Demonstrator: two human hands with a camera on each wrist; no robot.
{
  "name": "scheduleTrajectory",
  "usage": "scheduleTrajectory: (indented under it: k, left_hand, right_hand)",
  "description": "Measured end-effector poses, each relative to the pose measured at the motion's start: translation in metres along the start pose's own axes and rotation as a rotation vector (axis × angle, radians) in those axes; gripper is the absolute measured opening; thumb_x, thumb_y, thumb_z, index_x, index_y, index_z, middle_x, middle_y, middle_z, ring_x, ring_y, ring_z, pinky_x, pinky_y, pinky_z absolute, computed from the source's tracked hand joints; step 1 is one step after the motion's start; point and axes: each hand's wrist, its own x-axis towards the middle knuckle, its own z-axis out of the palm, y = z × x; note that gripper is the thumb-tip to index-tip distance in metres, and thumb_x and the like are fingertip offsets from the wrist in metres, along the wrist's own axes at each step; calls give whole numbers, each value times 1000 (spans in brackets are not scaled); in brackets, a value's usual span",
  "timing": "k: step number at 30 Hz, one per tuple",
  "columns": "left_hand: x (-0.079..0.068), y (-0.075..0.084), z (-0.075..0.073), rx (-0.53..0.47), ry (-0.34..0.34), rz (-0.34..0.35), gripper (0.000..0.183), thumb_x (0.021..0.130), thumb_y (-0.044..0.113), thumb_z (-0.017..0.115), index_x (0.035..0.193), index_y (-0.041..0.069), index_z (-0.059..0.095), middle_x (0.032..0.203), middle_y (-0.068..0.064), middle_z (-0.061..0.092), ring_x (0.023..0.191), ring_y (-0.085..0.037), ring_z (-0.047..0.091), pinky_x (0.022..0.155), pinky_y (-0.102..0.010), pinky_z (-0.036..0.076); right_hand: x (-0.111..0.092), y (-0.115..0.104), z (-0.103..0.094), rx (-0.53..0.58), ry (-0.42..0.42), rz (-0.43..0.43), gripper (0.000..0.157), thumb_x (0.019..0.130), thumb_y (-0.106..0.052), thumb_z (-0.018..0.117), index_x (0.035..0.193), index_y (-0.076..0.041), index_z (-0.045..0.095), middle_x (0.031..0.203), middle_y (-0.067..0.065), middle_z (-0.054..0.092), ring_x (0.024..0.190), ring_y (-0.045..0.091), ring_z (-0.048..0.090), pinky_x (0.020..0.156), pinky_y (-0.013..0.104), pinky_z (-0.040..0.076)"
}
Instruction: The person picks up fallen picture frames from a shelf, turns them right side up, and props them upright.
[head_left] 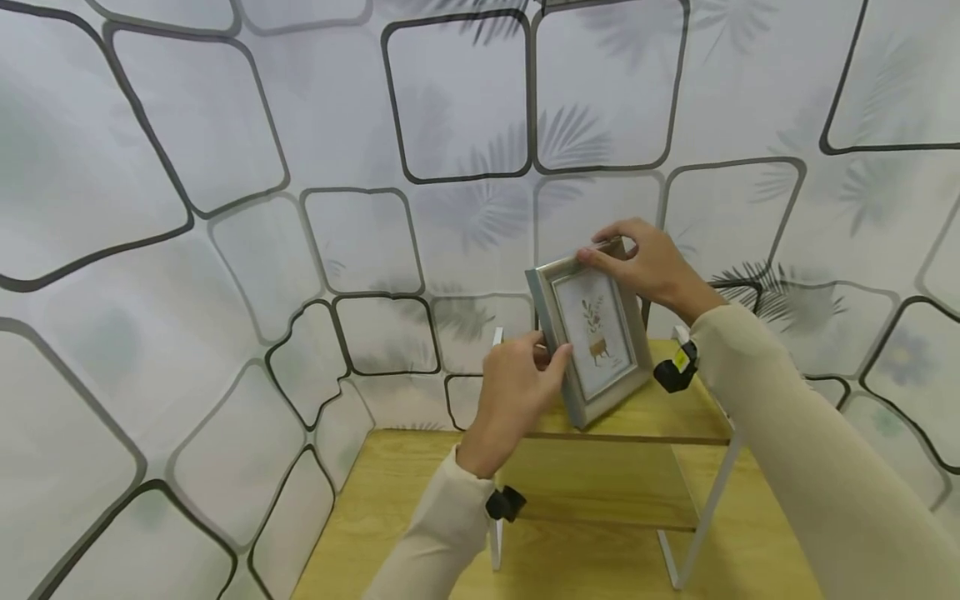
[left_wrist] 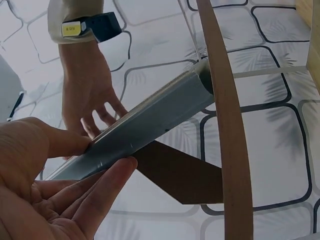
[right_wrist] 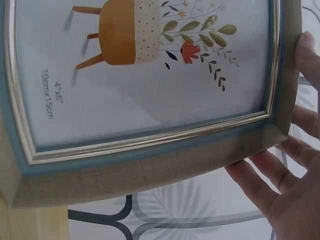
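A picture frame (head_left: 645,354) with a silvery-beige border and a printed flower-pot picture leans at a tilt over the top board of a small shelf (head_left: 690,408). My left hand (head_left: 513,387) grips its left side, thumb in front and fingers behind. At the upper right corner, my right hand (head_left: 648,258) pinches the top edge. The right wrist view shows the frame's border (right_wrist: 150,167) close up, with the right hand's fingers (right_wrist: 270,175) around one corner. In the left wrist view a brown back stand (left_wrist: 182,175) sticks out behind the frame. Whether its lower edge touches the board cannot be told.
The shelf has a lower board (head_left: 600,487) and white metal legs (head_left: 705,517), and stands on a wooden tabletop (head_left: 405,500). Patterned wall covering (head_left: 465,233) rises close behind and on the left. The shelf's front edge (left_wrist: 232,125) crosses the left wrist view.
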Motion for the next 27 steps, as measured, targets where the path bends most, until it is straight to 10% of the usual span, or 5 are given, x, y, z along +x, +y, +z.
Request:
scheduleTrajectory:
  k: [8,27]
  left_hand:
    - [3,-2,-7,-52,-64,-72,42,100,29,66,123,-6,68,102,-16,76,85,-21,76,73,-33,61]
    - [11,-12,-7,-50,-79,-93,36,101,26,64,125,-2,69,112,-14,74,101,-25,73,90,-40,57]
  right_hand:
    - [-9,-8,-6,-154,54,51,73,91,-64,64,125,0,63,138,25,54,129,45,48,103,62,40]
    - [-36,-22,5,-316,338,145,80,85,-77,60,112,-3,68,115,22,65,87,43,62,67,54,49]
